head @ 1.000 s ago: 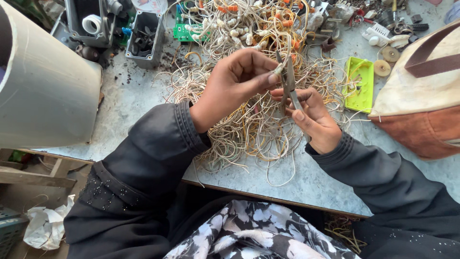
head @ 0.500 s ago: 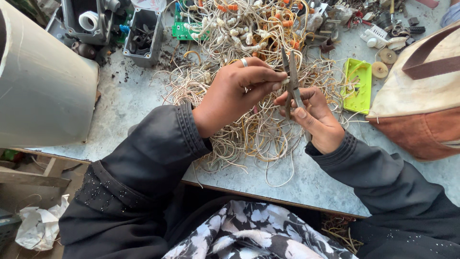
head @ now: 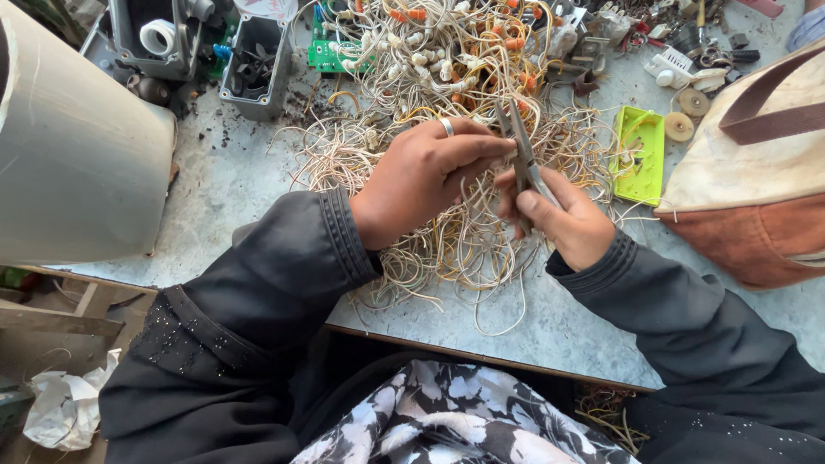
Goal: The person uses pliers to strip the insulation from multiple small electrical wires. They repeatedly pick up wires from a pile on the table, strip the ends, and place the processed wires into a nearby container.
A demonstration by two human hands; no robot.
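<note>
A big tangle of thin white, yellow and orange wires [head: 447,77] covers the middle of the grey table [head: 232,189]. My right hand [head: 559,219] grips a pair of grey metal pliers [head: 520,150], jaws pointing away from me over the pile. My left hand [head: 425,176], with a ring on one finger, reaches across with its fingertips pinched on a wire right at the pliers' jaws. Both sleeves are dark.
A large pale cylinder [head: 73,163] lies at the left. Grey plastic boxes [head: 253,64] and a green circuit board [head: 331,56] sit at the back left. A lime-green plastic tray [head: 640,155] and a tan and brown bag [head: 756,172] are at the right.
My left hand has dropped lower and closed its fingers against the pliers. The right hand has stayed in about the same place with the pliers.
</note>
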